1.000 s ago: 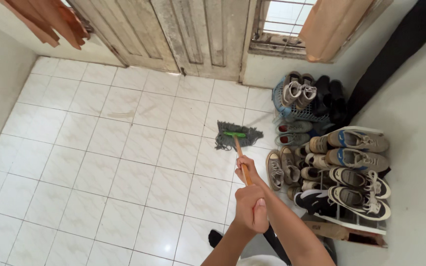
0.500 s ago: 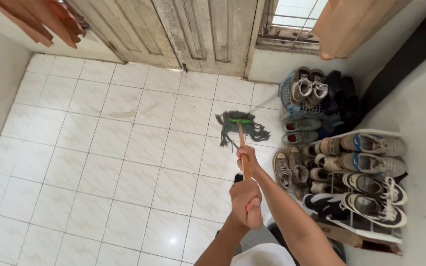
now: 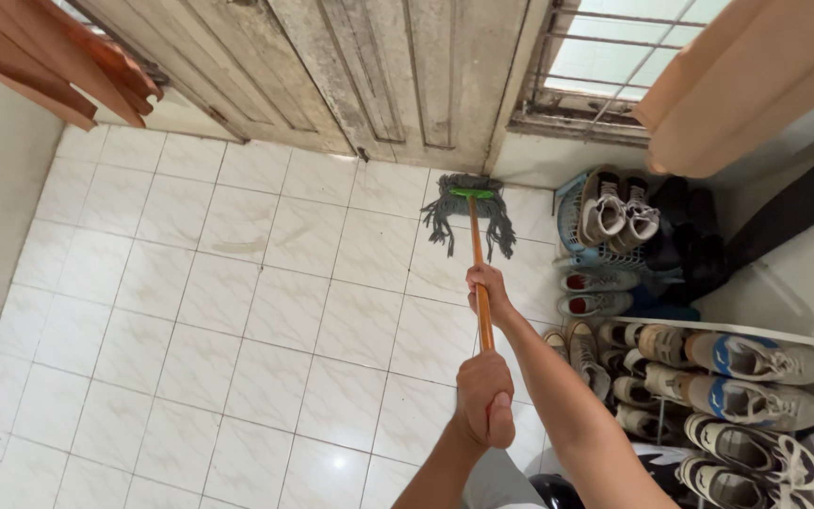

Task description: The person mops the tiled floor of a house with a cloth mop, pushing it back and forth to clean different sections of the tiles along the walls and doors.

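Our right hand (image 3: pixel 488 287) wraps wooden mop handle (image 3: pixel 478 273) mid-shaft, left hand (image 3: pixel 485 401) fists near its top, fingers curled tight. Grey string mop head (image 3: pixel 468 212) lies on white tiled floor (image 3: pixel 237 302) by door (image 3: pixel 398 75). We judge: keep strokes short, steer clear of blue shoe basket (image 3: pixel 572 231).

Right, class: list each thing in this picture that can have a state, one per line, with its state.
Mop: head down on the tiled floor, strands spread.
Left hand: grip shut on the mop handle's top.
Right hand: grip shut lower on it.
Door: closed.
Blue basket: holding shoes.
Shoe rack: filled with sneakers.
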